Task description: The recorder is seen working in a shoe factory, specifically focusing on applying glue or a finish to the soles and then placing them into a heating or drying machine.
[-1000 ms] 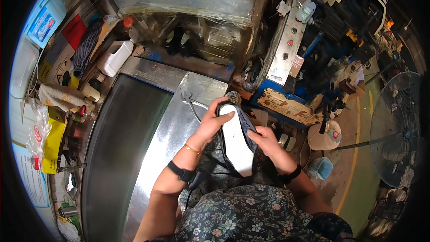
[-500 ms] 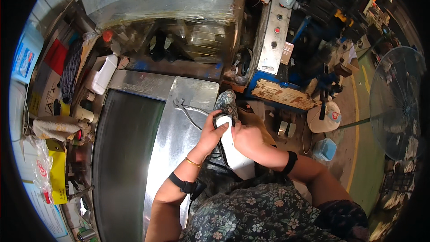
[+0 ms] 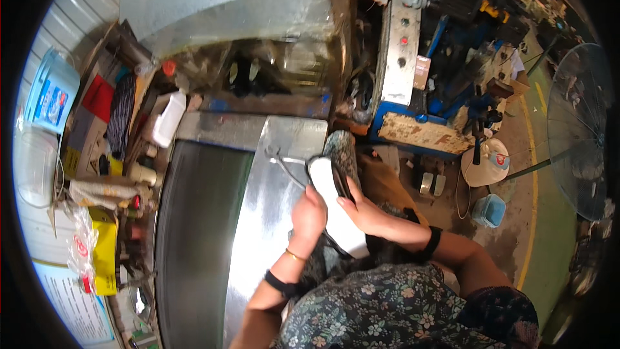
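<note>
A long white piece, rounded at its far end and dark along its sides, lies slanted over my lap. My right hand grips its right side, thumb on the white face. Against its left edge my left hand is curled closed, its fingers mostly hidden; what they hold, if anything, does not show. A metal hand tool like pincers rests on the shiny metal plate, its handles running toward my left hand.
A dark conveyor belt stretches along my left. Beyond it a shelf holds a white jug, gloves and a yellow box. At right are a blue machine, a white stool, a blue bucket and a large fan.
My left hand has slid from the piece's far end down to its left edge. My right hand has moved nearer along the right side. The whole view has shifted slightly.
</note>
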`<action>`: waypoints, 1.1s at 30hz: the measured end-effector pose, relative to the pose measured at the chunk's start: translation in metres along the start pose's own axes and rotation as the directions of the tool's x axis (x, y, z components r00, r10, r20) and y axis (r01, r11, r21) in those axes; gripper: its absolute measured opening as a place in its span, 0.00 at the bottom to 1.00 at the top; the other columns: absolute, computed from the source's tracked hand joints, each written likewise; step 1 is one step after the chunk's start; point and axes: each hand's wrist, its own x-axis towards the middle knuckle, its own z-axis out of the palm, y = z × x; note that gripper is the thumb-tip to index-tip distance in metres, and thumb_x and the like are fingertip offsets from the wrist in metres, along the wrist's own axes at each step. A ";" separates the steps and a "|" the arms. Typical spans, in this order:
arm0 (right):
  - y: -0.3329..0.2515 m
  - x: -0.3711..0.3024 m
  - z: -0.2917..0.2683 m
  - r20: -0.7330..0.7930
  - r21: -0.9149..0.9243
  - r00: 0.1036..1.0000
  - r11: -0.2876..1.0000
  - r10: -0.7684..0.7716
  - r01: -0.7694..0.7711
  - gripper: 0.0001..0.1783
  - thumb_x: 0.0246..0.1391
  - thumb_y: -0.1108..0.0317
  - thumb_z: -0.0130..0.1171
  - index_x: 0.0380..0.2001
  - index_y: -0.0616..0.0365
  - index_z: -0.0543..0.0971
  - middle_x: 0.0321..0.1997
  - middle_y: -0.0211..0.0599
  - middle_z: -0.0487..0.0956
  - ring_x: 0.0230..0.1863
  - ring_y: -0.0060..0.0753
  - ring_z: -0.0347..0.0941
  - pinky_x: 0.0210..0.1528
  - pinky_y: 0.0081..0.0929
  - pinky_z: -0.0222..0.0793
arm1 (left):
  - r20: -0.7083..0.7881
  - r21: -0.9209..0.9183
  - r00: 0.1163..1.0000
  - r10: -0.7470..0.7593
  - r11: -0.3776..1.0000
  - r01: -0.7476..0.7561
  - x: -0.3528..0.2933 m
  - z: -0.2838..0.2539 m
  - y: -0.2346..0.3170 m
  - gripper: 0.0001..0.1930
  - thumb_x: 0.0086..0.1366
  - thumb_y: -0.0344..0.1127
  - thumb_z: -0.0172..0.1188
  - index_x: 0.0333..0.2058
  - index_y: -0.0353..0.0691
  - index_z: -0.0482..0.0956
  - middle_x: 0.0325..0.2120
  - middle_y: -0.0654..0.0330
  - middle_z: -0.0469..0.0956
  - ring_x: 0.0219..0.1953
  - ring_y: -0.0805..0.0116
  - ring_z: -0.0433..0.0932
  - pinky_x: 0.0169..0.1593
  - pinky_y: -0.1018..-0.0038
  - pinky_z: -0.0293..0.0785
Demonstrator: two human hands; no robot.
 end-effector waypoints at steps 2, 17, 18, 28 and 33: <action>-0.003 -0.003 0.020 -0.056 -0.042 0.998 0.999 -0.023 0.021 0.44 0.66 0.53 0.47 0.70 0.66 0.38 0.69 0.66 0.54 0.70 0.55 0.55 0.69 0.34 0.51 | 0.000 0.408 0.953 0.304 0.869 -0.278 0.015 -0.019 0.007 0.22 0.71 0.44 0.41 0.25 0.36 0.76 0.18 0.45 0.78 0.23 0.44 0.79 0.29 0.54 0.76; 0.052 -0.004 0.017 -0.180 0.037 0.911 0.923 -0.371 0.383 0.46 0.68 0.52 0.44 0.69 0.66 0.30 0.70 0.65 0.51 0.73 0.56 0.46 0.71 0.38 0.44 | 0.236 -0.932 0.970 0.053 0.295 0.211 0.055 0.013 0.018 0.23 0.73 0.51 0.44 0.49 0.36 0.75 0.41 0.62 0.78 0.47 0.68 0.76 0.56 0.73 0.69; 0.053 -0.004 0.012 -0.106 -0.040 0.939 0.945 -0.327 0.325 0.46 0.68 0.50 0.43 0.69 0.67 0.32 0.69 0.69 0.53 0.72 0.60 0.49 0.71 0.39 0.47 | 0.236 -0.932 0.969 0.068 0.297 0.206 0.059 0.006 0.024 0.23 0.73 0.51 0.44 0.49 0.36 0.75 0.41 0.62 0.78 0.47 0.68 0.76 0.56 0.73 0.69; 0.004 0.075 -0.046 0.109 0.578 0.992 0.816 -0.065 -0.010 0.23 0.68 0.49 0.46 0.55 0.51 0.75 0.57 0.31 0.73 0.62 0.28 0.62 0.64 0.28 0.55 | 0.472 -0.833 0.787 0.397 0.492 0.251 0.053 0.008 0.034 0.21 0.72 0.41 0.50 0.58 0.37 0.69 0.51 0.61 0.74 0.53 0.71 0.71 0.58 0.76 0.64; 0.017 0.082 -0.028 -0.193 0.265 0.968 0.941 -0.161 0.209 0.20 0.69 0.55 0.45 0.50 0.57 0.77 0.44 0.29 0.79 0.44 0.26 0.72 0.50 0.26 0.67 | 0.461 -0.860 0.810 0.362 0.405 0.309 0.048 0.015 0.026 0.20 0.74 0.40 0.48 0.60 0.38 0.68 0.52 0.60 0.73 0.53 0.72 0.70 0.58 0.77 0.64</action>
